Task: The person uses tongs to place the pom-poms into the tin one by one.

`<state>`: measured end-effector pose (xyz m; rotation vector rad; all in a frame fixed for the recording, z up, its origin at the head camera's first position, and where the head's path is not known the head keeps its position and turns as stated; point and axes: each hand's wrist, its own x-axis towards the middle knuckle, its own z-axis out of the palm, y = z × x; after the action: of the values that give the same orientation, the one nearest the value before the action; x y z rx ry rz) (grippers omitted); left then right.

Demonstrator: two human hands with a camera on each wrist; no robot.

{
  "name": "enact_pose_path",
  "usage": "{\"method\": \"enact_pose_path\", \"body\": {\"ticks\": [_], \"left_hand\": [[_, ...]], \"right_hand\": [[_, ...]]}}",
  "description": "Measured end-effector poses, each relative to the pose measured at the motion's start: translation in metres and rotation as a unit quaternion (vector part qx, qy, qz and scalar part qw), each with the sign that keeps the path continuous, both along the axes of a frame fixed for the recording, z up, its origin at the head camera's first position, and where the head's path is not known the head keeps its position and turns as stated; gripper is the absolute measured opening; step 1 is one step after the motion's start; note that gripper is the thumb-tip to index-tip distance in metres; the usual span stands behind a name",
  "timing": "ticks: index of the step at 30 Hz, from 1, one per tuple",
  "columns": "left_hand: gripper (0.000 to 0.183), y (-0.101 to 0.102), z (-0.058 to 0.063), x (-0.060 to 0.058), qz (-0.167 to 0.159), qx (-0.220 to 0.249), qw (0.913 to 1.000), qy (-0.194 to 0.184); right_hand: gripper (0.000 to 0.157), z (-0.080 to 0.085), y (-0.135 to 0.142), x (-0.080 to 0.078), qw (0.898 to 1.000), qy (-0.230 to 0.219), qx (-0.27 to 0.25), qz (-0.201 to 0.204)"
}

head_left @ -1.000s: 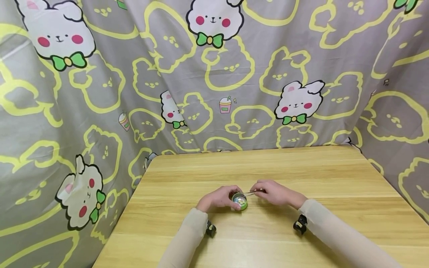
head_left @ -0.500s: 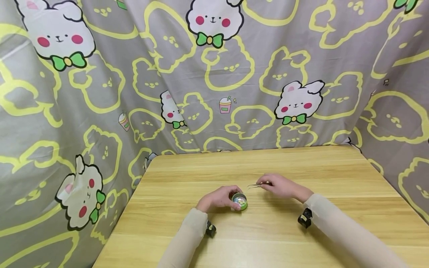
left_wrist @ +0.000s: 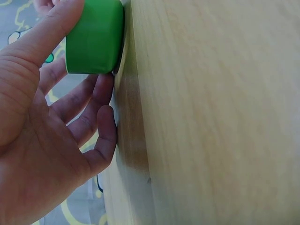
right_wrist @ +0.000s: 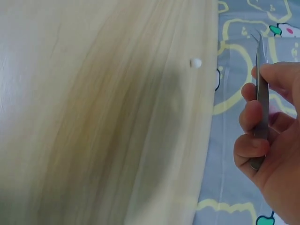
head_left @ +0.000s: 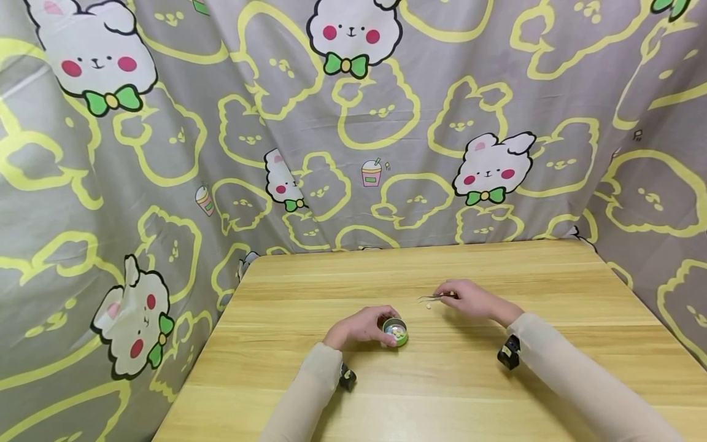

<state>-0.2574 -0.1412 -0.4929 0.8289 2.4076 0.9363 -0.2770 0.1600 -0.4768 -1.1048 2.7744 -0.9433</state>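
Note:
My left hand [head_left: 361,325] grips a small round green tin [left_wrist: 93,40] from its left side. The tin is uncovered and tilts or faces toward me in the head view; small pale and yellow bits show inside, too small to make out. In my right hand [head_left: 468,301] I hold metal tweezers [right_wrist: 262,93] with thumb and fingers curled round them. Their thin tips point left in the head view and stand slightly apart, with nothing seen between them. A small white round piece [right_wrist: 195,62] lies on the table just below the tips.
The wooden table [head_left: 309,282] spreads all round both hands. A grey curtain [head_left: 353,123] with yellow outlines and white rabbit-like faces hangs behind it and along both sides. Black wrist cameras [head_left: 509,352] are strapped under the sleeves.
My right hand has drawn the tweezers from the tin to the right and farther back. The white piece now shows on the table below their tips. The left hand and tin have stayed still.

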Motion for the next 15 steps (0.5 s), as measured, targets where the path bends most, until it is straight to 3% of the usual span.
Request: {"method": "enact_pose_path", "body": {"ticks": [15], "left_hand": [[0.043, 0.001, 0.001, 0.000, 0.000, 0.002, 1.0000, -0.003]], "right_hand": [[0.015, -0.019, 0.012, -0.012, 1.000, 0.012, 0.012, -0.025]]}}
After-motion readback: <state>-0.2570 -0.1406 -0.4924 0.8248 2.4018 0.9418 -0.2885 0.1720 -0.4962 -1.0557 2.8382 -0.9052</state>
